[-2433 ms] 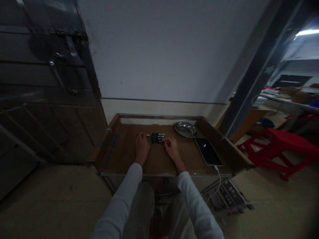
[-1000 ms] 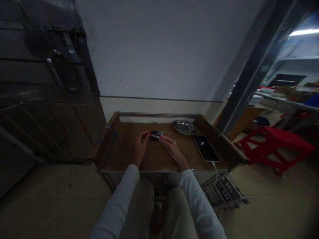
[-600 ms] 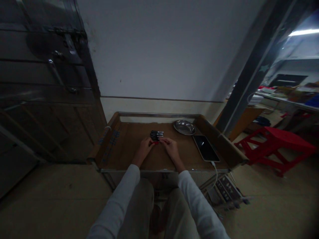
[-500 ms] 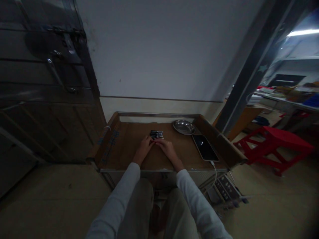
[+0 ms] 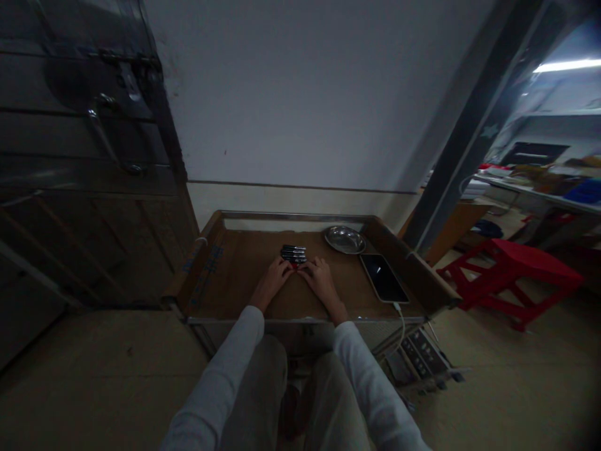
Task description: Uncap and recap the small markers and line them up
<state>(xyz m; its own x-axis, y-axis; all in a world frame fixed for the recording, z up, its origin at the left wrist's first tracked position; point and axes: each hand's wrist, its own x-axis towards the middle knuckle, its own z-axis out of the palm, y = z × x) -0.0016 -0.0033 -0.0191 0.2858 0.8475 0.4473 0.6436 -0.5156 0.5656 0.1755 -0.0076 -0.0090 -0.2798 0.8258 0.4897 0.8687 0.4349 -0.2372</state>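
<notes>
**Position of a red pen [image 5: 295,266] on a cardboard-lined desk [image 5: 253,297], between two bare hands**

Labels: blue writing [image 5: 213,260] on the left part of the cardboard lining, blurred and illegible; pale marks along the barrels of the black pens [image 5: 293,252], too small for reading; a pale star shape [image 5: 489,130] on the slanting post [image 5: 474,138] at right.

Pose: forearms in light sleeves [image 5: 211,382], reaching forward from the near edge and converging. Left hand [image 5: 273,275] palm down, fingers bent and drawn narrow at the left end of the red pen; right hand [image 5: 322,277] in mirrored posture at the right end, fingertips close to the desk. Pinch or mere contact: impossible to tell for either hand. Red pen just on the near side of the black pens, these lying side by side in a compact row. Metal dish [image 5: 345,240] and dark-screened device [image 5: 385,279] farther right.

Obscured: both ends of the red pen, behind fingers; exact number of black pens, uncertain in dim light; sleeves, cut off at the lower border.
</notes>
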